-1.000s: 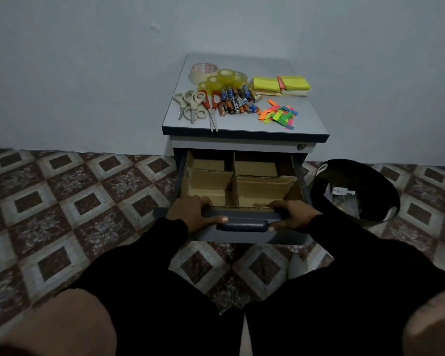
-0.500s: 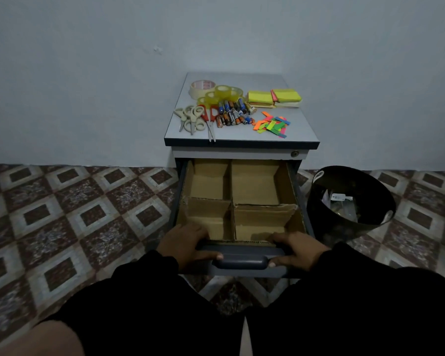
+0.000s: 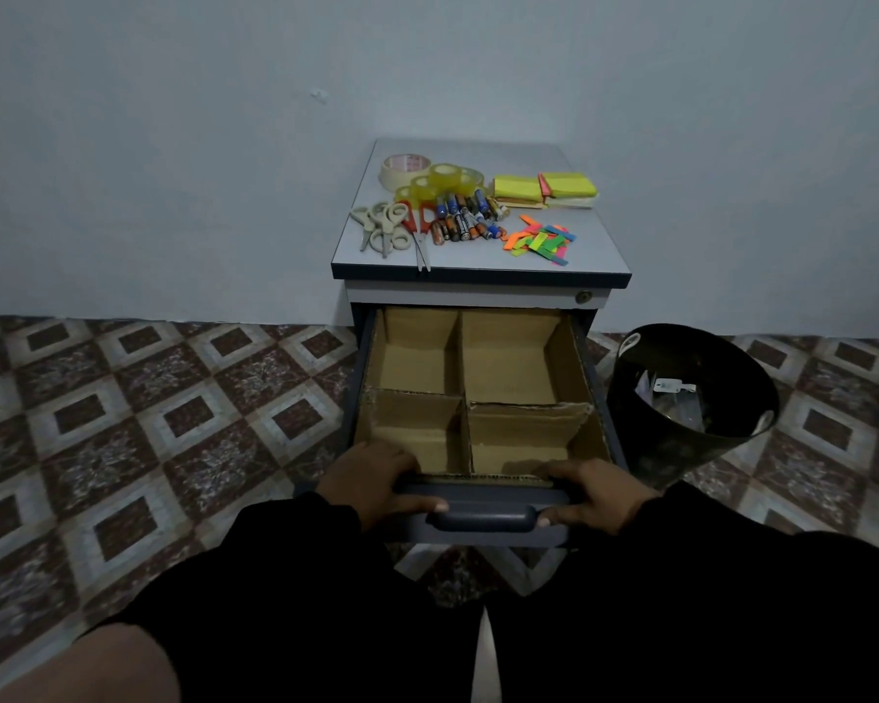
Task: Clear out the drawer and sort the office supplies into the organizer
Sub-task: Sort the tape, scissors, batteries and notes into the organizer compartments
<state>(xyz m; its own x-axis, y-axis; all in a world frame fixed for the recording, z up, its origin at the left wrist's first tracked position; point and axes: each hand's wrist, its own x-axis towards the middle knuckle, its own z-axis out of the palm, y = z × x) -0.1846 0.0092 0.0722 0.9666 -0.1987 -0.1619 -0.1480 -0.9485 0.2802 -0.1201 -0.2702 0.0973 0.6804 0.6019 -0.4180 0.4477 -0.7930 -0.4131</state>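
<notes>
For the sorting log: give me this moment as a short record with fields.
drawer: pulled out
organizer: cardboard dividers, four compartments, nothing seen inside
left hand: grips drawer front
right hand: grips drawer front
cabinet top: tape rolls, scissors, batteries, sticky notes, colored tabs
bin: black, on the floor right of the cabinet

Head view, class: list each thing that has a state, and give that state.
drawer: pulled open
cardboard organizer: four compartments, all empty
left hand: gripping drawer front
right hand: gripping drawer front
bin: tilted, holds scraps
supplies: grouped on cabinet top, unsorted
</notes>
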